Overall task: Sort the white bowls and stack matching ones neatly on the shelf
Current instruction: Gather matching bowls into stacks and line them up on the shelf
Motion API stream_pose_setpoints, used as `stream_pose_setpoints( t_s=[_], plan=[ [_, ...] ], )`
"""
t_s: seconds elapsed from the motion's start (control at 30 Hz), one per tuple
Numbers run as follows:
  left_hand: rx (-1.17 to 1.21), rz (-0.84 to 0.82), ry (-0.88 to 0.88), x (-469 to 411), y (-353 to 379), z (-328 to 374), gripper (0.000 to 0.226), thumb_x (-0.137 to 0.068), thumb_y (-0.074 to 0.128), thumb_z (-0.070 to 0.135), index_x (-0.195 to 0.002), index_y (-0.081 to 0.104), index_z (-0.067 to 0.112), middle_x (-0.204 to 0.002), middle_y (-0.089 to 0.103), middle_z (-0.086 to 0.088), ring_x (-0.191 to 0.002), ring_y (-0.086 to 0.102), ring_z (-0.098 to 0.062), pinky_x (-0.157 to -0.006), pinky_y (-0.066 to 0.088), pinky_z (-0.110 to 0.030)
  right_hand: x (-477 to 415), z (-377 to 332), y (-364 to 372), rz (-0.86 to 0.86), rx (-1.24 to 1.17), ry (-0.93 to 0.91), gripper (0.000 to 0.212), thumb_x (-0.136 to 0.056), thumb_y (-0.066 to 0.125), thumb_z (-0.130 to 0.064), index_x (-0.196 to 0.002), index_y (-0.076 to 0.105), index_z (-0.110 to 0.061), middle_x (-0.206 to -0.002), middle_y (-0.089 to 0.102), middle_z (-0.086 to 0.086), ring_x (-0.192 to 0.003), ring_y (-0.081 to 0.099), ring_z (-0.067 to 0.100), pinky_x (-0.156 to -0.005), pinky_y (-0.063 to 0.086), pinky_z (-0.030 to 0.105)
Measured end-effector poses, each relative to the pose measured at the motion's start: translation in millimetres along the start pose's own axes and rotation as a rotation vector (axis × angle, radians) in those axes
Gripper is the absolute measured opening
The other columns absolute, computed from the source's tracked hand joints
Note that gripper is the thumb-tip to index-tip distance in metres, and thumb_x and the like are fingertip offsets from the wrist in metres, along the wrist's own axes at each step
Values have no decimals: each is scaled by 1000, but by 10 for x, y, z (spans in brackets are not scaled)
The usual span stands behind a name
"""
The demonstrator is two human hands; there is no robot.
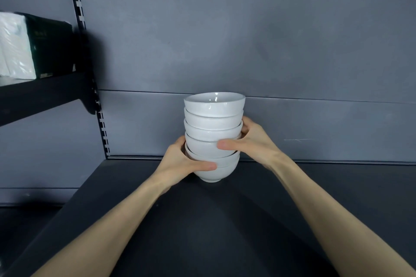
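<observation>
A stack (213, 119) of white bowls sits on the dark shelf (247, 220), far middle, close to the back wall (247, 40). The left hand (180, 162) curls round its lower bowls, the right hand (252, 141) round the middle ones.

Dim, even light from above, soft shadow on the shelf (225, 220) — wide-angle bending at edges, slight softness

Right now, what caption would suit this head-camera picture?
Left hand and right hand grip a stack of white bowls on a dark shelf.
</observation>
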State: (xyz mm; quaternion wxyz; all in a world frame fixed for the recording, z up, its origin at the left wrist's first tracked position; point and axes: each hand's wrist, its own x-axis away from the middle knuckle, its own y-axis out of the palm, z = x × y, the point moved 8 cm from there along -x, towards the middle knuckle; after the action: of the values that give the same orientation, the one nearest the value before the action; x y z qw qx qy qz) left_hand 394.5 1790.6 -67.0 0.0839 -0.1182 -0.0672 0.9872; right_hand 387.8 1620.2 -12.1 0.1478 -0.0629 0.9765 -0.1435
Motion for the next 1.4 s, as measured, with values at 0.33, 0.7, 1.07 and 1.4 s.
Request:
stream_pose_setpoints(
  t_s=[0.33,0.7,1.07,1.4],
  plan=[
    [57,3,-26,10,16,-98,89,-47,92,20,-127,54,20,-113,70,8,-104,66,-8,-88,55,-31,3,-18,-4,0,-10,-11,62,-68,84,-4,-121,56,-22,-109,69,-12,-92,67,-4,-71,52,12],
    [51,34,-2,41,-9,-44,66,-59,89,5,-117,60,19,-103,73,9,-94,68,-3,-74,55,-17,-18,-5,-26,20,-10,-15,62,-64,88,-6,-119,60,-18,-105,71,-9,-92,68,-1,-71,52,14],
    [15,27,27,41,-40,39,56,-60,88,5,-107,64,21,-93,74,16,-90,69,-2,-69,52,-13,-8,21,-14,25,-44,-9,68,-55,87,-16,-117,61,-17,-103,72,-8,-88,68,0,-69,51,13],
    [22,19,32,47,-40,50,52,-61,87,3,-104,65,20,-93,74,15,-88,69,-2,-68,51,-12,-1,24,-12,24,-70,-10,69,-54,87,-15,-118,61,-14,-99,73,-8,-86,69,1,-68,52,13]
  ],
)
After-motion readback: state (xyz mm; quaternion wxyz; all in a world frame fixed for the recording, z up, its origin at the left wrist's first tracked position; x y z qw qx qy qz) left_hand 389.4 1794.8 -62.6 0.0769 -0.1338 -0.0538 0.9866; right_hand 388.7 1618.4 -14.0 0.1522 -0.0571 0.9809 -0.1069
